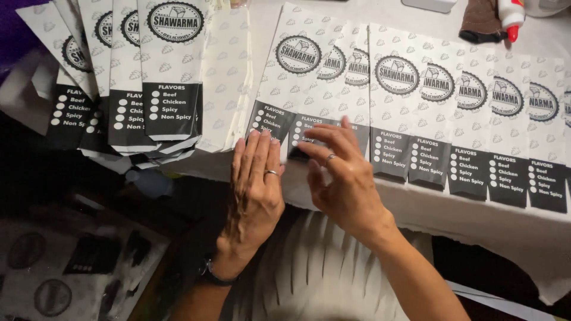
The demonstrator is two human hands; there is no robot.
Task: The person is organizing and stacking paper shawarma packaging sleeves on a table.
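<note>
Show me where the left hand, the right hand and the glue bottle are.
left hand (254, 196), head view, on its back.
right hand (342, 178), head view, on its back.
glue bottle (511, 15), head view, on its white body.

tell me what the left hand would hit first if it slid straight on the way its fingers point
The left hand points up the table. Its fingers already rest at the black bottom edge of the nearest paper bag, so it would likely ride onto that bag first.

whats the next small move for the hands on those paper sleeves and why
Probably press the black bottom flap flat: the left hand and right hand both rest open on the leftmost sleeves of the overlapping row, at the table edge.
</note>
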